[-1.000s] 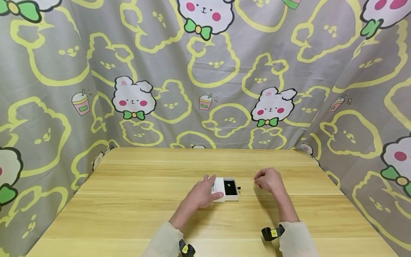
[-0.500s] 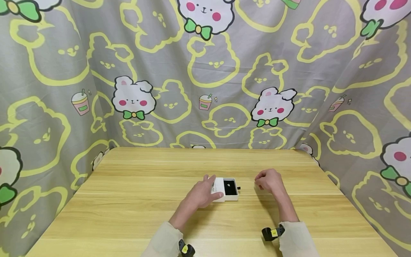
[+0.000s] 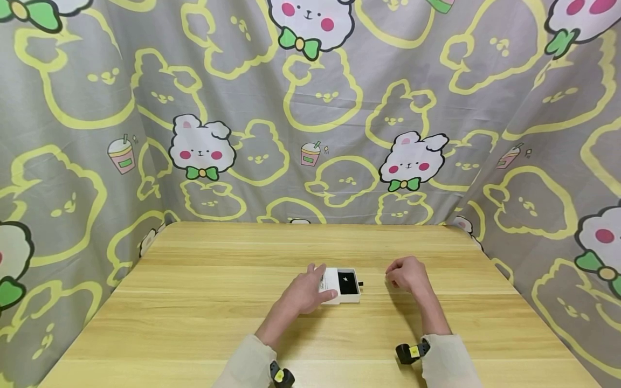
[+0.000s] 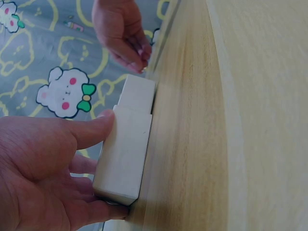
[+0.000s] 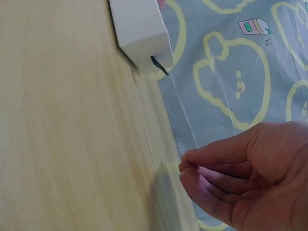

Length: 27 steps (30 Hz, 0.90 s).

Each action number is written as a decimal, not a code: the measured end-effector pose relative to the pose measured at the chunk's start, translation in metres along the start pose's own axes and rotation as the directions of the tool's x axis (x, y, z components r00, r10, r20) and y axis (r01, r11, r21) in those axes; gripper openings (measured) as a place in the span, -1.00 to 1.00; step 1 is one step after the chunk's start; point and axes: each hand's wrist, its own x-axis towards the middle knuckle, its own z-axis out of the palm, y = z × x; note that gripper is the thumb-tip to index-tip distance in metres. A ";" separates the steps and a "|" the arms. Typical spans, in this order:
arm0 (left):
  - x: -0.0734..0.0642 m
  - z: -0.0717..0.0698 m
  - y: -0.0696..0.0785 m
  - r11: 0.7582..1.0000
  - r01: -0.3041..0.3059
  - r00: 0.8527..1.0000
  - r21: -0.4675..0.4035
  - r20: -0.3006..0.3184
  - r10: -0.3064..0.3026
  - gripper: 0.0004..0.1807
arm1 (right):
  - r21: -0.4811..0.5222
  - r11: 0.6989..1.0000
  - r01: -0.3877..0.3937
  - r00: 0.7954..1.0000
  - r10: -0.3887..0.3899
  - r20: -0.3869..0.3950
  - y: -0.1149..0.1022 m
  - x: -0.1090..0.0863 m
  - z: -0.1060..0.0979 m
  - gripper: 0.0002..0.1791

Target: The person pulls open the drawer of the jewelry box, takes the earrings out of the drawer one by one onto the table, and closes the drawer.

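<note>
A small white jewelry box (image 3: 331, 286) lies on the table with its drawer (image 3: 356, 298) slid partly out to the right. On the black pad (image 3: 347, 290) inside sits a small silvery star-shaped piece (image 3: 345, 279). My left hand (image 3: 303, 291) grips the box's sleeve, thumb along the near side and fingers on the far side and end. To the right of the drawer, my right hand (image 3: 409, 273) is held above the table. Its thumb and fingertips pinch a tiny shiny piece of jewelry (image 5: 182, 156), mostly hidden by the fingers.
A short black pull tab (image 3: 361, 283) sticks out from the drawer's end. The wooden table (image 3: 194, 323) reaches back to a grey patterned curtain (image 3: 262, 178), which also hangs at both sides. Each wrist carries a black camera (image 3: 405, 353).
My right hand has drifted very slightly right and nearer to me, still pinching. The left hand and the box have stayed in place.
</note>
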 end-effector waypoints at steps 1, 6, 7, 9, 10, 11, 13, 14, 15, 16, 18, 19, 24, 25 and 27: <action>0.000 0.000 0.000 1.000 0.001 1.000 -0.001 0.001 -0.001 -0.12 | 0.000 1.000 0.003 1.000 -0.003 0.000 0.000 0.000 0.000 -0.92; 0.001 0.000 0.000 1.000 0.007 1.000 -0.008 0.006 -0.007 -0.12 | 0.006 1.000 0.010 1.000 -0.010 -0.001 0.001 0.000 0.001 -0.93; 0.001 0.000 0.000 1.000 0.007 1.000 -0.009 0.007 -0.007 -0.12 | 0.006 1.000 0.013 1.000 -0.013 -0.003 0.002 0.000 0.001 -0.93; 0.002 0.000 -0.001 1.000 0.005 1.000 -0.010 0.007 -0.005 -0.12 | 0.010 1.000 0.018 1.000 -0.018 -0.005 0.003 0.000 0.002 -0.93; 0.001 0.000 -0.001 1.000 0.006 1.000 -0.013 0.008 -0.005 -0.12 | 0.010 1.000 0.021 1.000 -0.021 -0.010 0.004 0.001 0.002 -0.92; 0.001 0.000 -0.001 1.000 0.005 1.000 -0.014 0.008 -0.005 -0.11 | 0.012 1.000 0.024 1.000 -0.024 -0.012 0.004 0.001 0.002 -0.92; 0.001 0.000 -0.001 1.000 0.002 1.000 -0.015 0.006 -0.002 -0.11 | 0.015 0.999 0.030 0.999 -0.030 -0.015 0.005 0.002 0.003 -0.92; 0.001 0.000 -0.001 1.000 0.002 1.000 -0.017 0.005 -0.002 -0.12 | 0.014 0.999 0.033 0.999 -0.032 -0.017 0.005 0.002 0.003 -0.92; 0.001 0.001 -0.001 1.000 0.004 1.000 -0.019 0.006 -0.004 -0.11 | 0.013 0.999 0.032 0.999 -0.032 -0.020 0.005 0.002 0.003 -0.92; 0.001 0.000 -0.001 1.000 0.004 1.000 -0.020 0.006 -0.004 -0.12 | 0.011 0.999 0.031 0.999 -0.031 -0.022 0.005 0.002 0.004 -0.92; 0.001 0.000 -0.001 1.000 0.004 1.000 -0.020 0.006 -0.004 -0.12 | 0.001 0.999 0.035 0.999 -0.035 -0.025 0.005 0.002 0.004 -0.92; 0.001 0.000 -0.001 1.000 0.005 1.000 -0.020 0.007 -0.005 -0.12 | -0.003 0.999 0.034 0.999 -0.034 -0.026 0.005 0.001 0.004 -0.92; 0.000 0.000 -0.001 1.000 0.005 1.000 -0.018 0.011 -0.005 -0.11 | -0.013 0.999 0.034 0.999 -0.034 -0.023 0.005 0.002 0.004 -0.91; 0.001 0.000 -0.001 1.000 0.005 1.000 -0.018 0.012 -0.005 -0.11 | -0.014 0.999 0.033 0.999 -0.033 -0.023 0.005 0.002 0.005 -0.91; 0.001 0.000 -0.001 1.000 0.006 1.000 -0.017 0.012 -0.005 -0.11 | -0.014 0.999 0.029 0.999 -0.029 -0.020 0.005 0.002 0.005 -0.91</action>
